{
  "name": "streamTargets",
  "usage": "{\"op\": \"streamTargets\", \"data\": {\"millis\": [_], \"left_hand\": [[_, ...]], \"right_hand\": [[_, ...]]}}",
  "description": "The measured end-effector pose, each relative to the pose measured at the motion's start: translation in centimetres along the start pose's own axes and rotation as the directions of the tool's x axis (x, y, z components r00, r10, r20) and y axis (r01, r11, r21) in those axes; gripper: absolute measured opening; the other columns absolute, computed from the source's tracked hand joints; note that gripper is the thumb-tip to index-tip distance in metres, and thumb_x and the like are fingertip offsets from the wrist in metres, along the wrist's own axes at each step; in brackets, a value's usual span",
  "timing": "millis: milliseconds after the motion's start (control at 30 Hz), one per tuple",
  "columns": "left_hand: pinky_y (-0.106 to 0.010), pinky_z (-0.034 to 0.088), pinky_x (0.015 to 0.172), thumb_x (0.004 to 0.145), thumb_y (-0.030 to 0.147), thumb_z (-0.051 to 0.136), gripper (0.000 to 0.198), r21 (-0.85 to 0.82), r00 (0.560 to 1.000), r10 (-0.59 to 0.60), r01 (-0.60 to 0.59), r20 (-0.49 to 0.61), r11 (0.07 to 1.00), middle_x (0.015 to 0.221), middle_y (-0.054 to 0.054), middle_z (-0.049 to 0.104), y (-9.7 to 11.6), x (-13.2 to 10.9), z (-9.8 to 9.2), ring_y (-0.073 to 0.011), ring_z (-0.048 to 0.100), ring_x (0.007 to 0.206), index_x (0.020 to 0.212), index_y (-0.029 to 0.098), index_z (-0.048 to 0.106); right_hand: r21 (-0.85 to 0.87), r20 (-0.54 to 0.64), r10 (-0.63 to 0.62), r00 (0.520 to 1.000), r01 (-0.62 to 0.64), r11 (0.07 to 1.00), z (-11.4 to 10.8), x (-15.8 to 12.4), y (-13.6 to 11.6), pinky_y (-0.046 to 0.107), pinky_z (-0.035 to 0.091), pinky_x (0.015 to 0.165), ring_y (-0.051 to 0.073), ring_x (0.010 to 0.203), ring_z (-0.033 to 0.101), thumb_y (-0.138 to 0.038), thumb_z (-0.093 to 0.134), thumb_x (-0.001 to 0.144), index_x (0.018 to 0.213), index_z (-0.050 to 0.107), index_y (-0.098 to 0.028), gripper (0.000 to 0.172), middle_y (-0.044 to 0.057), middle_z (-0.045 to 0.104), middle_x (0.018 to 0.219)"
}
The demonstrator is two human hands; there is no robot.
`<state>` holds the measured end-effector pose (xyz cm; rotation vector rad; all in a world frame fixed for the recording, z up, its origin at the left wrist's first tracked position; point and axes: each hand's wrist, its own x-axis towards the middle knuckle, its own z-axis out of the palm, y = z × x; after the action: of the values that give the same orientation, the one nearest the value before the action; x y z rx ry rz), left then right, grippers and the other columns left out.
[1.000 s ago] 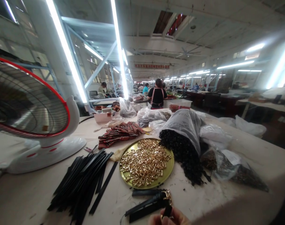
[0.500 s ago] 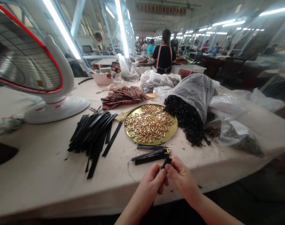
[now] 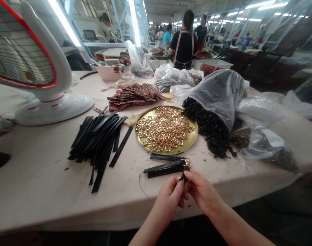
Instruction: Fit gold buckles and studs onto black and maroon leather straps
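Observation:
Close to the table's front edge, my left hand (image 3: 172, 193) and my right hand (image 3: 199, 189) pinch one black strap (image 3: 183, 176) between them. A bit of gold metal shows at the strap by my left fingertips; my fingers hide most of the rest. Just beyond lie several black straps with gold buckles (image 3: 168, 165), their buckle ends toward my right hand. Behind these stands a round gold tray (image 3: 143, 145) heaped with small gold buckles (image 3: 165, 128). A pile of flat black strips (image 3: 96, 143) lies to the left, with one strip apart from it.
A plastic bag (image 3: 220, 92) spills small black pieces (image 3: 212, 133) right of the tray. Another clear bag (image 3: 269, 147) holds small metal parts. Reddish-brown strips (image 3: 134, 95) lie behind the tray. A white fan (image 3: 53, 106) stands at left. Farther back, a person (image 3: 184, 44) faces away.
My view has tilted down slightly. Both hands still grip the strap; my right fingers have shifted toward its far end, and more of the gold piece shows.

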<state>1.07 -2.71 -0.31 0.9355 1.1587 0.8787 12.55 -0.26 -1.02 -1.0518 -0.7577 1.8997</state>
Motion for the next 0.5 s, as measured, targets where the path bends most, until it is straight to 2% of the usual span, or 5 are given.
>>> {"op": "streamTargets", "data": {"millis": [100,167,233,267,500], "left_hand": [[-0.018,0.031,0.041,0.083,0.037,0.043,0.024,0.028,1.000,-0.025,0.025,-0.002,0.999,0.058,0.003,0.051,-0.3,0.3,-0.2,-0.0054,0.040,0.041,0.072,0.016,0.044],[-0.018,0.030,0.040,0.083,0.036,0.043,0.023,0.046,1.000,-0.018,0.018,-0.011,0.999,0.058,0.004,0.050,-0.4,0.4,-0.2,-0.0053,0.039,0.041,0.071,0.016,0.045],[-0.018,0.030,0.040,0.082,0.034,0.043,0.021,0.063,0.999,-0.008,0.010,-0.035,0.998,0.058,0.004,0.049,-0.3,0.2,-0.1,-0.0056,0.039,0.042,0.071,0.016,0.045],[-0.018,0.029,0.040,0.082,0.034,0.043,0.021,0.064,0.999,-0.009,0.012,-0.046,0.998,0.058,0.004,0.049,-0.1,0.0,0.0,-0.0057,0.038,0.042,0.071,0.016,0.045],[-0.019,0.038,0.051,0.076,0.020,0.047,0.006,0.050,1.000,-0.006,0.005,0.016,0.999,0.066,0.003,0.053,1.7,-1.8,0.1,-0.0070,0.044,0.051,0.076,0.015,0.049]], "right_hand": [[-0.405,-0.059,-0.308,0.950,0.259,0.877,-0.5,-0.4,-0.2,0.023,0.037,0.050,0.010,0.051,0.044,-0.033,0.055,0.080,0.067,0.051,-0.016,0.021,-0.003,0.047,0.058],[-0.664,0.068,-0.532,0.844,0.437,0.607,-0.9,-0.7,-0.3,0.026,0.039,0.058,0.013,0.061,0.047,-0.030,0.056,0.079,0.066,0.056,-0.018,0.018,0.000,0.050,0.063],[-0.759,0.241,-0.599,0.764,0.533,0.374,-1.4,-1.0,-0.4,0.028,0.039,0.064,0.016,0.069,0.049,-0.027,0.057,0.079,0.070,0.060,-0.018,0.012,0.002,0.052,0.069],[-0.764,0.289,-0.582,0.760,0.549,0.338,-1.6,-1.0,-0.5,0.029,0.040,0.065,0.016,0.070,0.050,-0.027,0.056,0.079,0.073,0.061,-0.019,0.011,0.003,0.053,0.071],[-0.696,0.140,-0.446,0.884,0.408,0.591,-1.4,-1.6,-0.4,0.023,0.039,0.058,0.012,0.062,0.048,-0.030,0.053,0.082,0.074,0.051,-0.018,0.015,-0.002,0.051,0.065]]}}
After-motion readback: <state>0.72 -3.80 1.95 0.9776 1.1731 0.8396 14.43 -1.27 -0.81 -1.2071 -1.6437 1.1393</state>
